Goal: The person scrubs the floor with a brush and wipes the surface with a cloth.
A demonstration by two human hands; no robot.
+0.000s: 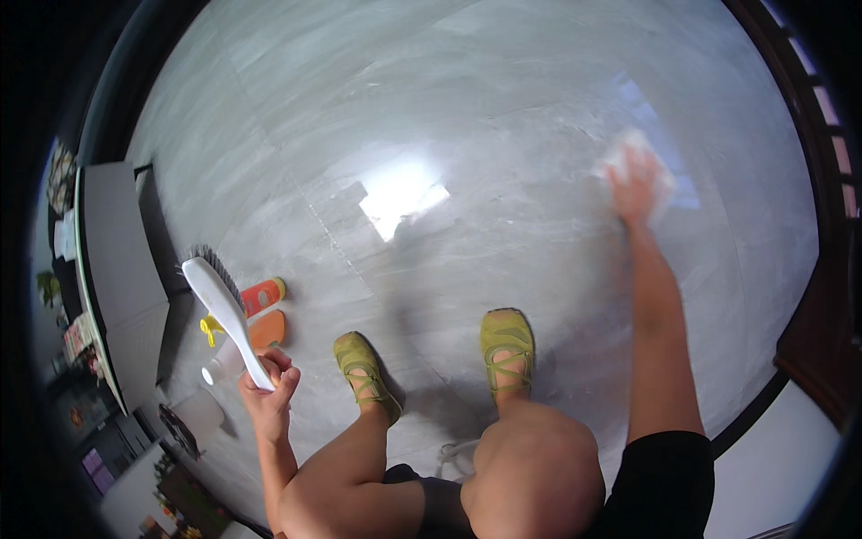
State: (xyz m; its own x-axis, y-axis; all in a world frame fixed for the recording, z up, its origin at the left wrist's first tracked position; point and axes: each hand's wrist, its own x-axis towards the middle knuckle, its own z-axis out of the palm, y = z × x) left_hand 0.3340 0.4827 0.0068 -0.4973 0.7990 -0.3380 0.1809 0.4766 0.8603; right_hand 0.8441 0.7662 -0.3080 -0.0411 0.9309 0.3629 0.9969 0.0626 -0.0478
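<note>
My left hand (271, 391) grips the handle of a white brush (225, 303) with grey bristles, held up off the floor at the left. Out to the right, my right hand (635, 185) lies with its fingers over a crumpled white cloth or tissue (653, 172) on the grey floor (471, 135). Motion blur softens both that hand and the cloth. Behind the brush are a red bottle (262, 296), an orange bottle (269, 328) with a yellow nozzle (211, 329), and a whitish bottle (225, 362) with a white cap; the brush partly hides them.
My feet in yellow-green shoes (367, 367) stand apart on the floor. A pale bin with a dark rim (195, 418) is at lower left, near a grey cabinet (121, 256). Dark wooden furniture (818, 350) edges the right side. Bright light reflects off the floor.
</note>
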